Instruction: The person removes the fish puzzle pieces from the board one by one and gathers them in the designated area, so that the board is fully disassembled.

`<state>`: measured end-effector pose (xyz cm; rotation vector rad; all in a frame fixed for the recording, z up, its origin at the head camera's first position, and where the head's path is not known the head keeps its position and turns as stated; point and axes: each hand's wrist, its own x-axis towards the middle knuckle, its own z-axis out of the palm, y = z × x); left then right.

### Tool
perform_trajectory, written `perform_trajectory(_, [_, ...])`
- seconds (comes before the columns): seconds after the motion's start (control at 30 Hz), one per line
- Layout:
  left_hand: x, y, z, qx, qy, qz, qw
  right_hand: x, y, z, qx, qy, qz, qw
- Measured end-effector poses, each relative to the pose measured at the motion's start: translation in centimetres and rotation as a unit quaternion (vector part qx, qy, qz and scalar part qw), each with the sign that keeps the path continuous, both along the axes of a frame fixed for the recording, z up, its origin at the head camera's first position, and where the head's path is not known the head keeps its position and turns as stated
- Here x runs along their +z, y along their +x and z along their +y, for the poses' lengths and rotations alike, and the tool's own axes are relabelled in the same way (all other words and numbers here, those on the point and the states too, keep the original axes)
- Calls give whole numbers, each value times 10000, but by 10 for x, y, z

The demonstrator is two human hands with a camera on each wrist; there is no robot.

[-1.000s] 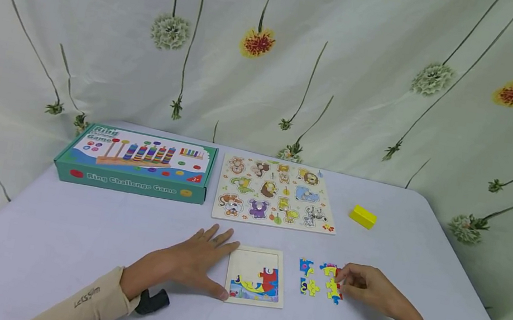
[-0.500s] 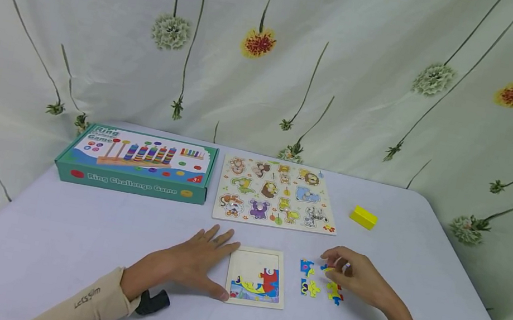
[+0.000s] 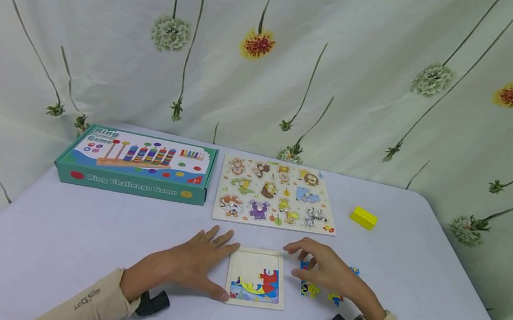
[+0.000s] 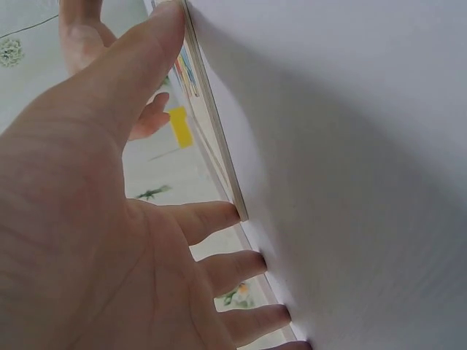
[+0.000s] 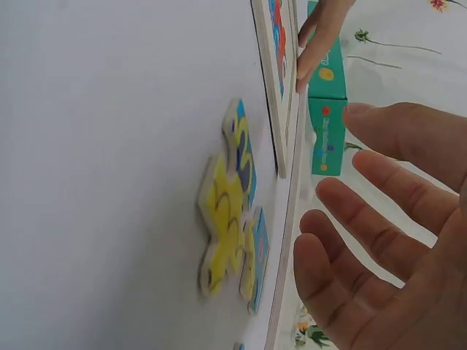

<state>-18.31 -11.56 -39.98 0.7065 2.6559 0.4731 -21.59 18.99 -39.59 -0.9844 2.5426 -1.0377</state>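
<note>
A small wooden puzzle tray [image 3: 252,258], partly filled with red, yellow and blue pieces, lies on the white table. My left hand [image 3: 190,262] is spread at its left side. In the left wrist view the thumb [image 4: 157,36] and index finger [image 4: 211,217] touch the tray's edge. My right hand [image 3: 327,268] hovers right of the tray with loosely bent fingers. Nothing shows between them in the right wrist view. Under and beside it lie loose puzzle pieces, including a yellow and blue one [image 5: 225,200] and another [image 5: 255,259]. The right hand hides some pieces in the head view.
A green ring game box [image 3: 130,184] stands at the back left. Beside it lies an animal peg puzzle board [image 3: 244,219]. A yellow block [image 3: 363,217] sits at the back right. A flowered cloth [image 3: 365,87] hangs behind the table.
My right hand has moved left across the loose pieces toward the tray, its fingers loosening. A blue piece edge now shows to the right of that hand. The left hand stays put.
</note>
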Motion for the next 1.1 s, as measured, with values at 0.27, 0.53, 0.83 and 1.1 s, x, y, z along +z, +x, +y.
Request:
perform_trajectory(0.27, [1,0,0,24,-66,-21,10000,-3,0,-21,326,437,-219,9983])
perform_trajectory(0.53, [-2,0,0,26,-72,7,10000,-8,2,-31,420,736,-382,9957])
perform_trajectory(0.83, [-2,0,0,44,-28,57,10000,-10,3,-32,533,711,-219,9958])
perform_trajectory(1.1, [-2,0,0,26,-25,91,10000,-9,4,-33,543,723,-135,9958])
